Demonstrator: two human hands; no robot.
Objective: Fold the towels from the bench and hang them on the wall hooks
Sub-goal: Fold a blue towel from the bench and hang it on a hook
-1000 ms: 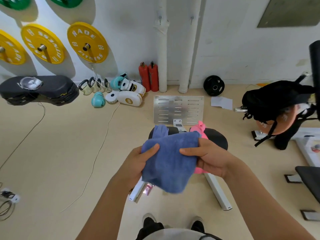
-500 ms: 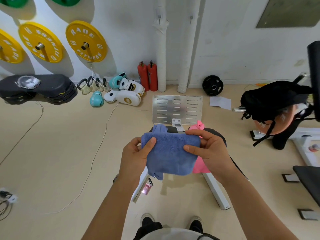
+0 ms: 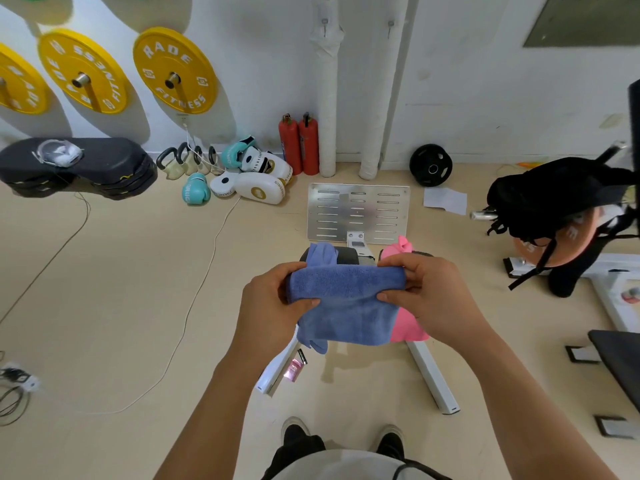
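I hold a folded blue towel (image 3: 346,303) in the air above the black bench (image 3: 348,255). My left hand (image 3: 268,306) grips its left edge with the thumb on top. Its right edge is pinched by my right hand (image 3: 426,294). A pink towel (image 3: 405,323) lies on the bench, mostly hidden behind the blue one and my right hand. Another blue towel (image 3: 322,253) lies on the bench's far left end. Two wall hooks (image 3: 325,22) (image 3: 390,25) stick out of the white wall high above the bench.
A metal plate (image 3: 358,211) lies on the floor beyond the bench. Two red fire extinguishers (image 3: 299,143), boxing gloves and pads (image 3: 256,181) and kettlebells stand along the wall. A black backpack (image 3: 557,199) sits at right. Yellow weight plates (image 3: 175,71) hang at left. Cables run across the floor.
The hanging lower part of the blue towel has been folded up, making it shorter. Both hands rose slightly and now hold the towel stretched flat between them.
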